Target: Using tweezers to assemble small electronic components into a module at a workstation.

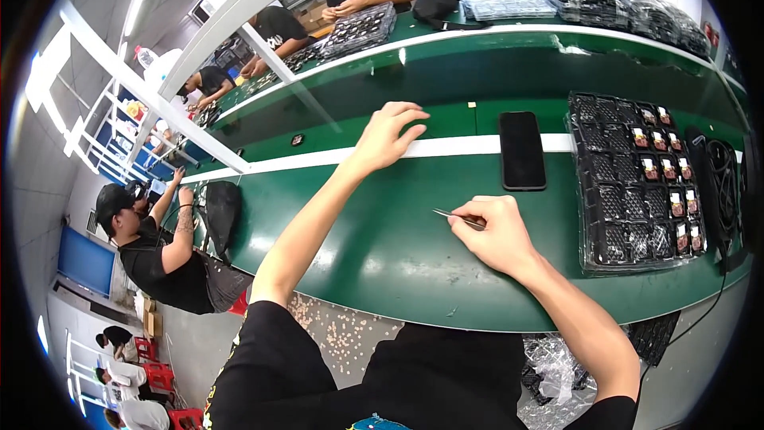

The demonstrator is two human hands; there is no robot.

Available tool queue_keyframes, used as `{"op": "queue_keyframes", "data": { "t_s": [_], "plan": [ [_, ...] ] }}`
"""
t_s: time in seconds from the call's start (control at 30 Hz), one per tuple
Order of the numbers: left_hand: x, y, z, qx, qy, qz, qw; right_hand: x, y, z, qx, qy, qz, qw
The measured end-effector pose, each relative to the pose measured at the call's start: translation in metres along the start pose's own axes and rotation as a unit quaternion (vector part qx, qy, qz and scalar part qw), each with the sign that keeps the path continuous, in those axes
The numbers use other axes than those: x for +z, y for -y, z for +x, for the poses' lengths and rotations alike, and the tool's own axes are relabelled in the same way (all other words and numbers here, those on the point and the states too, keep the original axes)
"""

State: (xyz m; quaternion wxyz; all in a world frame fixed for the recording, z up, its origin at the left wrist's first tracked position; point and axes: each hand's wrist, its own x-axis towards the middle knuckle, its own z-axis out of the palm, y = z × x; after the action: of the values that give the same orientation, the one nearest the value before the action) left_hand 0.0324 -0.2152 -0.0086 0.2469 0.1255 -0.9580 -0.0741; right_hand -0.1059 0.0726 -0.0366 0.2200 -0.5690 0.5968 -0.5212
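My left hand (387, 137) hovers over the white strip that runs along the green workbench (374, 239). Its fingers are spread, and nothing shows in them. In my right hand (497, 231) a pair of metal tweezers (465, 220) is gripped, tips pointing left above the bench top. A black smartphone (522, 151) lies screen up just beyond that hand. To the right sits a stack of black plastic trays (629, 183); several pockets on its right side hold small parts with white and reddish-brown faces. A small dark part (298, 140) rests on the bench beyond my left hand.
A black cable with a power adapter (722, 191) lies right of the trays. Stacked trays (509, 0) line the raised back ledge. At the left, a co-worker (159, 239) in black sits beside a black bag (221, 219). Other people work across the bench. White frame posts rise at left.
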Motion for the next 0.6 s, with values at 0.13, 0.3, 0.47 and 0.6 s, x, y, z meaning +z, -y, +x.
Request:
{"op": "queue_keyframes", "data": {
  "t_s": [0.13, 0.3, 0.47, 0.6],
  "plan": [
    [-0.045, 0.125, -0.104, -0.205, -0.067, 0.239, 0.947, 0.002, 0.009, 0.006, 0.003, 0.019, -0.009, 1.0],
    [-0.061, 0.197, -0.146, -0.471, -0.11, 0.164, 0.86, 0.0, 0.0, 0.006, 0.031, -0.005, -0.017, 0.999],
    [-0.07, 0.215, -0.159, -0.422, -0.217, 0.116, 0.872, 0.005, 0.006, 0.006, 0.042, -0.017, 0.001, 0.999],
    [-0.05, 0.148, -0.126, -0.303, -0.185, -0.048, 0.934, 0.006, 0.0, 0.006, 0.084, -0.045, 0.016, 0.995]
  ]
}}
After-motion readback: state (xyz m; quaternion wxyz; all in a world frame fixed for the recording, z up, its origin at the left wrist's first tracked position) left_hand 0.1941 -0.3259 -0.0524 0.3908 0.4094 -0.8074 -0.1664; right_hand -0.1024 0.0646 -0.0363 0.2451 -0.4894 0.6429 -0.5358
